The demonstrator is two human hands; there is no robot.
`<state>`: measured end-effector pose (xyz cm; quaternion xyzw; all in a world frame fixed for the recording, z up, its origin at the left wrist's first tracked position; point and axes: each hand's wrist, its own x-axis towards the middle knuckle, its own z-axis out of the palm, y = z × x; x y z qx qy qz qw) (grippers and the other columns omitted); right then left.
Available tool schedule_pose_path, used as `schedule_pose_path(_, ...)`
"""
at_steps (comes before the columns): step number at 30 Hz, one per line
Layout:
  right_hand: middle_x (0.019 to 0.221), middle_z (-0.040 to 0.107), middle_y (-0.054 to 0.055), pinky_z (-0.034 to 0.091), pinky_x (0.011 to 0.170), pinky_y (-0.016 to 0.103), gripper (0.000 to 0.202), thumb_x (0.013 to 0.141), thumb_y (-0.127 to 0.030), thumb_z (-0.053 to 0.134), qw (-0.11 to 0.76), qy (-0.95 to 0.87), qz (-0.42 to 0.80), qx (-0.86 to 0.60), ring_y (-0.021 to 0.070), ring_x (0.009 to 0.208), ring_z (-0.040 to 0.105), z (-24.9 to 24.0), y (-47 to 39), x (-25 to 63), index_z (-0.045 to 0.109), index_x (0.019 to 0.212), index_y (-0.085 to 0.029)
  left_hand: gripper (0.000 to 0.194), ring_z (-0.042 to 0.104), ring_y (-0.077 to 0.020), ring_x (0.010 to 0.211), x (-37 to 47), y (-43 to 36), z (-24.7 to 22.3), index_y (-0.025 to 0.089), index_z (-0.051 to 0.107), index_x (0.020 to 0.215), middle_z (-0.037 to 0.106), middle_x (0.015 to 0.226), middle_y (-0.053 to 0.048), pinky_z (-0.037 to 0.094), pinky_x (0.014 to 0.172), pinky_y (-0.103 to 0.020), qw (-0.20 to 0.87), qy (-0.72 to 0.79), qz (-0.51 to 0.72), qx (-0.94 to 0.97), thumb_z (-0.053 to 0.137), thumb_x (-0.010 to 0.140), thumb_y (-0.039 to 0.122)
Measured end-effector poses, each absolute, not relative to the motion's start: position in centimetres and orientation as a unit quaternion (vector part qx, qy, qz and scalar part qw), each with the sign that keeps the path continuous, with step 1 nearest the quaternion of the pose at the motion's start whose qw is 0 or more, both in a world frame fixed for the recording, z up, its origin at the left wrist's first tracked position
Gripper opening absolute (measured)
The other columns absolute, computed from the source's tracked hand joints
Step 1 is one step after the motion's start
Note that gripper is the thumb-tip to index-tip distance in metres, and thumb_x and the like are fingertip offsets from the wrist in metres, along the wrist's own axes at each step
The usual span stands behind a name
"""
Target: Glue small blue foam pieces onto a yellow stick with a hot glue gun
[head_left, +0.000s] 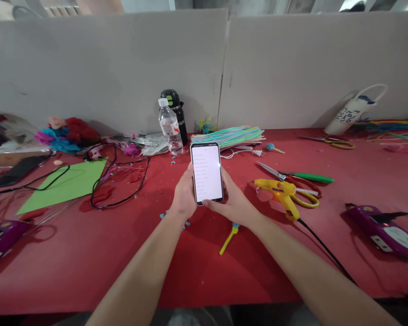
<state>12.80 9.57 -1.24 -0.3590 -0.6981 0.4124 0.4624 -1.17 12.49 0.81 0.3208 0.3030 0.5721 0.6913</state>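
We hold a flat black phone with a bright white screen (206, 173) in both hands, up above the middle of the red worktop (88, 267). Our left hand (184, 195) wraps around its left edge, and our right hand (234, 202) cups its lower right side. The fingers of both hands are curled tight around the phone, and the right thumb lies across its bottom corner.

We think the phone is light but hard and smooth, so it could slip. Its glass front could crack if it fell on the worktop. The safe place to grip it is along the two long side edges, where we have it now, not on the screen.

Behind the phone stand a clear plastic water bottle (170, 127) and a black flask (177, 113), close together. A stack of thin pastel sticks (231, 135) lies just to their right. To our right we see a yellow glue gun (283, 193) lying over scissors with yellow handles (306, 199), and a green-handled tool (306, 177) beside them. A green paper sheet (71, 183) and black cables (122, 181) lie to our left.
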Motion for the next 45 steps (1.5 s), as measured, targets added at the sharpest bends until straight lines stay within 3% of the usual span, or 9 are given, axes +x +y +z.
schedule_pose_path(7,0.144,0.05,0.009,0.049,0.104,0.048,0.085,0.085,-0.036,0.072,0.465,-0.702,0.405,-0.357,0.0293,0.128,0.054,-0.8,9.4,12.7,0.025,0.155,-0.032,0.044,0.068,-0.0296,0.112,-1.3,12.6,0.8,0.018,0.065,0.124,0.075,0.114,-0.009,0.053,0.098,-0.043,0.694,0.302,0.569,0.321,0.05,0.094,0.046)
schedule_pose_path(14,0.147,0.048,0.009,0.042,0.111,0.05,0.089,0.084,-0.03,0.073,0.464,-0.704,0.402,-0.357,0.0298,0.135,0.047,-0.8,9.3,12.8,0.022,0.156,-0.032,0.043,0.067,-0.0289,0.114,-1.4,12.5,0.9,0.016,0.065,0.124,0.074,0.116,-0.008,0.052,0.101,-0.042,0.692,0.298,0.576,0.317,0.049,0.096,0.044)
schedule_pose_path(26,0.152,0.042,0.007,0.044,0.11,0.046,0.097,0.079,-0.021,0.076,0.468,-0.716,0.382,-0.351,0.0284,0.135,0.047,-0.5,9.1,12.7,0.019,0.157,-0.032,0.041,0.067,-0.0287,0.114,-1.4,12.6,1.0,0.017,0.066,0.122,0.075,0.114,-0.009,0.052,0.101,-0.042,0.696,0.286,0.583,0.306,0.05,0.095,0.044)
schedule_pose_path(35,0.15,0.044,0.01,0.048,0.106,0.046,0.1,0.078,-0.024,0.077,0.461,-0.719,0.382,-0.353,0.0288,0.132,0.051,-1.1,9.4,12.8,0.017,0.158,-0.029,0.043,0.069,-0.0283,0.11,-1.5,12.5,1.0,0.016,0.064,0.125,0.075,0.113,-0.009,0.052,0.1,-0.042,0.704,0.281,0.578,0.302,0.052,0.094,0.043)
schedule_pose_path(45,0.155,0.039,0.009,0.04,0.113,0.048,0.1,0.078,-0.025,0.077,0.474,-0.722,0.368,-0.343,0.0293,0.14,0.043,-1.6,9.4,12.9,0.016,0.158,-0.029,0.042,0.068,-0.0278,0.112,-1.3,12.8,0.6,0.015,0.065,0.123,0.075,0.112,-0.009,0.052,0.1,-0.042,0.699,0.294,0.574,0.31,0.05,0.095,0.044)
